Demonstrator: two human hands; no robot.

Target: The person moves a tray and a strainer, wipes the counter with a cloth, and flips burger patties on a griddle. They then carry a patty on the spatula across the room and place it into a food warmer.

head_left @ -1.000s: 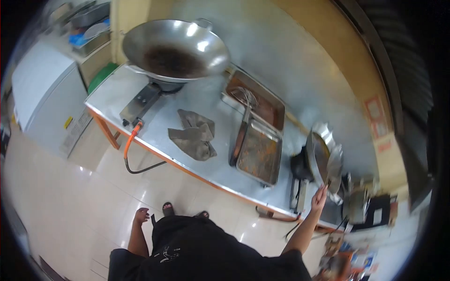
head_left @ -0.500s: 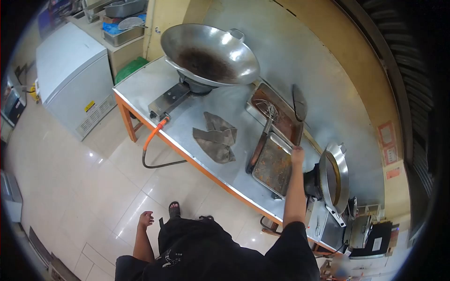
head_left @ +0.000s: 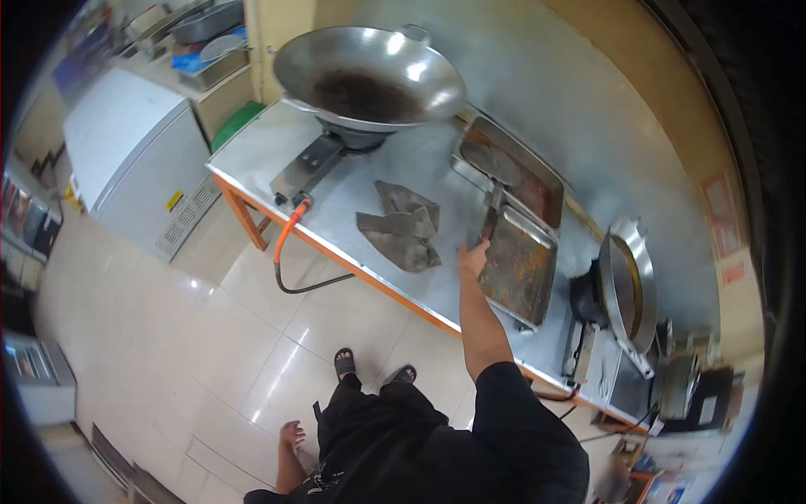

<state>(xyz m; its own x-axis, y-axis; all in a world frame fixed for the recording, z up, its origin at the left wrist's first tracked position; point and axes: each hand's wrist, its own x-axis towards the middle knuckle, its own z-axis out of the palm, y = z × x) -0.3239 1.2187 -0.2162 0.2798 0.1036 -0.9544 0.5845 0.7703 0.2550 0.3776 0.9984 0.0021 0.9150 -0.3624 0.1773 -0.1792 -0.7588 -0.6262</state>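
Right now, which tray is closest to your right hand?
The front tray, orange-stained, right beside the right hand; the other tray lies farther back by the wall.

The table (head_left: 361, 189) is brushed steel with a dull sheen. The big wok (head_left: 369, 76) at the far left is bright polished metal, matt black at its centre. The grey cloth (head_left: 403, 227) looks soft and matt. The near tray (head_left: 520, 265) is metal, roughened by orange-brown crust. The floor tiles (head_left: 168, 336) are glossy.
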